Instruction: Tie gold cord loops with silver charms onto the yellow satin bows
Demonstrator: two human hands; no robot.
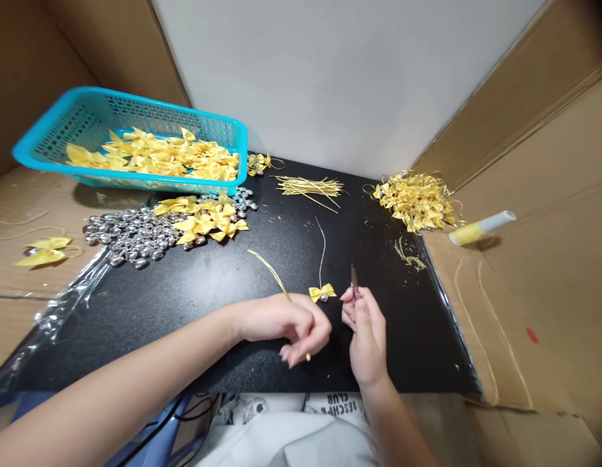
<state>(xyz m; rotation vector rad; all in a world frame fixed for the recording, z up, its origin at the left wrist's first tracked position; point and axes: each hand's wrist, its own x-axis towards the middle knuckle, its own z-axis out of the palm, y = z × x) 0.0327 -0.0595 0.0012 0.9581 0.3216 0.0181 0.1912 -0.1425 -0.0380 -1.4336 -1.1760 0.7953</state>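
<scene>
My left hand [288,324] is closed over the black tabletop, its fingers curled around a gold cord [270,269]. One length of the cord rises behind the hand, and a short gold end shows below the fingers. My right hand [365,331] grips a slim tool with a dark pointed metal tip [354,279]; its handle is mostly hidden by the fingers. Between the hands, a little farther off, lies a yellow ribbon bow [322,293] with a silver bead at its middle and a thin cord running away from it. Neither hand touches this bow.
A turquoise basket [150,174] of yellow bows stands back left, with silver beads [130,237] in front. Gold cords [311,187] lie at the back, finished-looking bows [418,201] and cord scraps [408,254] at right. Cardboard walls flank the table; a tube [483,227] lies right.
</scene>
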